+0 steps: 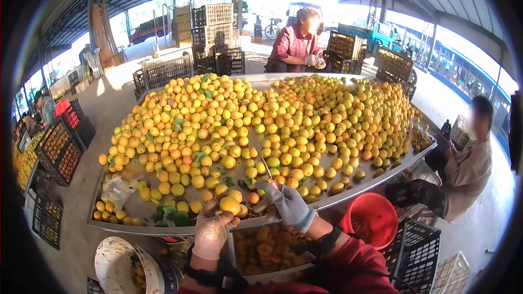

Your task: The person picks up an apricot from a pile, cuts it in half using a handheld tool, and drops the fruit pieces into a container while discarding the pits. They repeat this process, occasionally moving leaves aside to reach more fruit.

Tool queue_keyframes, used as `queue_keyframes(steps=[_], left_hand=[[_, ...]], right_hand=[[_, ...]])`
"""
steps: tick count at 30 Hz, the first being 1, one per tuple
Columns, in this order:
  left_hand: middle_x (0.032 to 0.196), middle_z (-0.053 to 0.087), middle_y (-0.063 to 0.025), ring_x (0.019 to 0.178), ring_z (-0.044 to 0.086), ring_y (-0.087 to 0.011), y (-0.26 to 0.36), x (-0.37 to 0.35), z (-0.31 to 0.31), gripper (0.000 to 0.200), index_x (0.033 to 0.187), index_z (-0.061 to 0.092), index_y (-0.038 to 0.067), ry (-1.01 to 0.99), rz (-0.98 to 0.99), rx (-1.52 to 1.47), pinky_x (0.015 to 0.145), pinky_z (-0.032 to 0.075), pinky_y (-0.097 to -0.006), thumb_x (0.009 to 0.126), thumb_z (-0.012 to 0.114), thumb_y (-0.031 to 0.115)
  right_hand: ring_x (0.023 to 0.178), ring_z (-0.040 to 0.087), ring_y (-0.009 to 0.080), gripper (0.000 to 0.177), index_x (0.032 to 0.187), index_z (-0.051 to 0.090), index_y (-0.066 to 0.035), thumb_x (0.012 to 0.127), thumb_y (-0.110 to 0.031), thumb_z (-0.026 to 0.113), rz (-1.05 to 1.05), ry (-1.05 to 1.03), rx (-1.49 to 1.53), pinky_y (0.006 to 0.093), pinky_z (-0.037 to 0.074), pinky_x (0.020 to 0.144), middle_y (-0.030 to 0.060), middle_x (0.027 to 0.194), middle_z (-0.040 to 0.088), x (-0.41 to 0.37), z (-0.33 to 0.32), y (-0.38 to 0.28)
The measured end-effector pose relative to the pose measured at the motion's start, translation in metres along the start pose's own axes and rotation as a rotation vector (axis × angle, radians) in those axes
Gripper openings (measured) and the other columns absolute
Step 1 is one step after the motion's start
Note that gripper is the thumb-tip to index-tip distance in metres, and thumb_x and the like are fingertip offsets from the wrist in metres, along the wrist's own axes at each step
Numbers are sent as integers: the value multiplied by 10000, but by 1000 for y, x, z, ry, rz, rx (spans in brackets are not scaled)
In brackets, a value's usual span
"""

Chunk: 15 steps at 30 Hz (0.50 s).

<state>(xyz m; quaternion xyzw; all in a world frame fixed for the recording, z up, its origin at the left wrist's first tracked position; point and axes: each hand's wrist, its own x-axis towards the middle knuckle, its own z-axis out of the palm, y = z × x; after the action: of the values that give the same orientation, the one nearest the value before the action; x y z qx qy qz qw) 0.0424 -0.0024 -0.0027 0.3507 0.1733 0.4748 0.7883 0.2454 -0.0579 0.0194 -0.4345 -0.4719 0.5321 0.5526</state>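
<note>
My left hand [212, 234], in a pale thin glove, is closed with an apricot [230, 205] between thumb and fingers, above the table's near edge. To its right, my right hand [289, 201] wears a grey glove with a light blue cuff. Its fingers wrap round the red handle of a slim knife [263, 162], whose narrow blade points up and away over the fruit. A large heap of yellow-orange apricots [201, 109] with some green leaves covers much of the metal table [348, 198] in front of me. Below my hands stands a crate of darker orange fruit pieces [267, 250].
A red bucket [373, 220] stands right of my right arm, a white bucket [117, 261] at lower left. Crumpled clear plastic [117, 191] lies on the table's left. One person [297, 43] sits across the table, another [468, 169] at right. Stacked crates [212, 27] stand behind.
</note>
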Motion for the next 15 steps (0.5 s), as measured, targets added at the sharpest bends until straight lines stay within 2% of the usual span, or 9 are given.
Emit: queue_keyframes(steps=[2, 4, 5, 6, 9, 10, 11, 13, 15], left_hand=[[1029, 598, -132, 826, 620, -220, 8, 0, -5, 425, 1201, 460, -3, -93, -103, -135, 646, 523, -286, 789, 560, -24], [1075, 579, -130, 852, 579, -191, 9, -5, 12, 557, 1248, 430, 0, -25, 32, 55, 644, 450, -236, 717, 592, -26], [1114, 569, -106, 908, 567, -165, 8, -5, 11, 557, 1254, 440, -1, -52, 32, 25, 665, 450, -225, 721, 588, -61], [1154, 559, -83, 964, 556, -139, 7, -3, 6, 559, 1259, 450, -3, -78, 35, -6, 686, 449, -214, 725, 584, -96], [1140, 553, -58, 973, 541, -116, 8, 2, -2, 579, 1265, 442, -5, -116, 15, 30, 699, 467, -213, 717, 590, -114], [1062, 579, -116, 927, 563, -166, 10, 1, 5, 568, 1207, 451, 6, -47, 14, 48, 692, 469, -233, 671, 620, -75], [1056, 580, -117, 947, 563, -173, 10, 2, 3, 563, 1205, 450, 6, -39, -33, -4, 694, 475, -237, 675, 615, -84], [1050, 580, -118, 968, 564, -179, 11, 5, -2, 558, 1203, 448, 6, -26, -77, -55, 696, 482, -241, 678, 609, -93], [1155, 547, -56, 1041, 531, -135, 10, 7, -11, 568, 1241, 455, -20, -143, -56, -8, 733, 480, -228, 704, 594, -142]], right_hand=[[510, 564, 80, 511, 1210, 484, -38, 889, -433, 516, 69, 61, -14, 209, 453, 457, 69, 801, 644, -8, 0, -2], [514, 563, 86, 498, 1169, 526, -13, 894, -427, 505, 194, 85, -229, 210, 447, 451, 64, 743, 630, -14, 1, -7], [490, 555, 92, 410, 1114, 543, -9, 892, -353, 530, 291, 145, -244, 211, 438, 429, 54, 729, 610, -11, 5, -8], [491, 557, 96, 334, 1082, 539, -3, 886, -273, 537, 291, 144, -303, 207, 431, 422, 45, 731, 604, -14, 5, -11], [545, 551, 80, 323, 1126, 515, -18, 889, -236, 539, 254, 94, -229, 209, 439, 465, 27, 754, 581, -11, -2, 1], [558, 552, 78, 325, 1139, 510, -18, 893, -228, 533, 273, 97, -168, 205, 442, 477, 28, 760, 588, -13, -1, -5], [571, 554, 75, 313, 1160, 503, -24, 909, -212, 501, 326, 67, -182, 198, 446, 502, 28, 776, 596, -10, -1, -9], [574, 554, 74, 301, 1152, 505, -23, 916, -209, 487, 284, 30, -200, 198, 446, 508, 25, 767, 592, -8, 0, -9], [568, 547, 76, 285, 1134, 514, -20, 932, -212, 453, 184, -28, -288, 207, 442, 510, 24, 742, 582, -5, 1, -5]])
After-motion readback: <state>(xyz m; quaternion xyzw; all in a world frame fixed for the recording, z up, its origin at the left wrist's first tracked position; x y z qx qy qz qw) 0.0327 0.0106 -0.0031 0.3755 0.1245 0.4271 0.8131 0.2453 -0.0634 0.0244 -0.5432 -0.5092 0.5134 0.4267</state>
